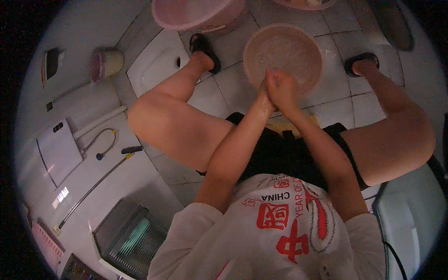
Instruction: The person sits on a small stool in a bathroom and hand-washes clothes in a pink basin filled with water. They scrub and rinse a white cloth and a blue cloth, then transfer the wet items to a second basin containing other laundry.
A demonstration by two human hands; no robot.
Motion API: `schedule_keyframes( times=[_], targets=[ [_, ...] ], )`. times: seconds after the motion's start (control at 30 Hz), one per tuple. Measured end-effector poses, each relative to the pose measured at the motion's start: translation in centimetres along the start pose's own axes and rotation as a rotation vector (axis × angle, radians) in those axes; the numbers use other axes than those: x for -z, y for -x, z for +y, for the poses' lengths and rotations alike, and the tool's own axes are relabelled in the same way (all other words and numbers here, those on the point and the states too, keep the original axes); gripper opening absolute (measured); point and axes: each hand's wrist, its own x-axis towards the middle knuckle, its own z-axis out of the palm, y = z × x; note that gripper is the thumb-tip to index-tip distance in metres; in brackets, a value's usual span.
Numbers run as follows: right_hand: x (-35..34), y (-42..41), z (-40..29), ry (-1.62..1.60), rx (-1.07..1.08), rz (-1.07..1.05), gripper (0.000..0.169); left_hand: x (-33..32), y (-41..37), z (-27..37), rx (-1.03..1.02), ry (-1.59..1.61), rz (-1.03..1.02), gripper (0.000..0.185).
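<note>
Above the near part of a round pink plastic basin [248,52], my left hand [266,91] and my right hand [282,87] are pressed together. The right hand has its fingers curled and partly covers the left. Whether a thing lies between the palms is hidden. Wet-looking shine or suds show on my left wrist. Cloudy, bubbly water [283,49] fills part of the basin, which stands on the tiled floor between my feet.
A larger pink tub [199,17] stands beyond, with another pink basin [308,4] at the top edge. A white squat toilet [157,63] lies left, near my sandalled foot. On the left wall are a bucket [113,64], a water tank [61,152] and a hose [114,140]. A yellowish object [309,120] is below my hands.
</note>
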Motion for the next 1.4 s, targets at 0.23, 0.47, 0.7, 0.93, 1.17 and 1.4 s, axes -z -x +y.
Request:
schedule_keyframes(
  times=[0.23, 0.47, 0.7, 0.93, 1.17, 1.4],
  targets=[
    [-0.2, -0.4, 0.3, -0.063, -0.118, -0.118, 0.025, -0.9, 0.4, 0.2, 0.018, 0.024, 0.004, 0.036],
    [0.1, -1.2, 0.7, -0.049, -0.158, -0.130, 0.025, 1.3, -1.2, 0.9, 0.068, 0.061, -0.063, 0.040],
    [0.9, -1.5, -0.2, 0.173, -0.011, -0.114, 0.030, -1.1, 0.3, 1.9, 0.102, -0.042, 0.003, 0.040],
    [0.5, -1.9, 0.4, -0.091, -0.116, -0.070, 0.027, -1.4, -0.9, 1.9, 0.084, -0.033, 0.048, 0.040],
    [0.4, -2.7, 0.5, -0.110, -0.134, -0.037, 0.026, -1.7, -1.6, 1.9, 0.079, -0.025, 0.094, 0.040],
    [1.0, -3.5, 0.8, -0.057, -0.172, -0.064, 0.027, -2.0, -2.2, 1.9, 0.061, -0.029, 0.125, 0.040]
  ],
)
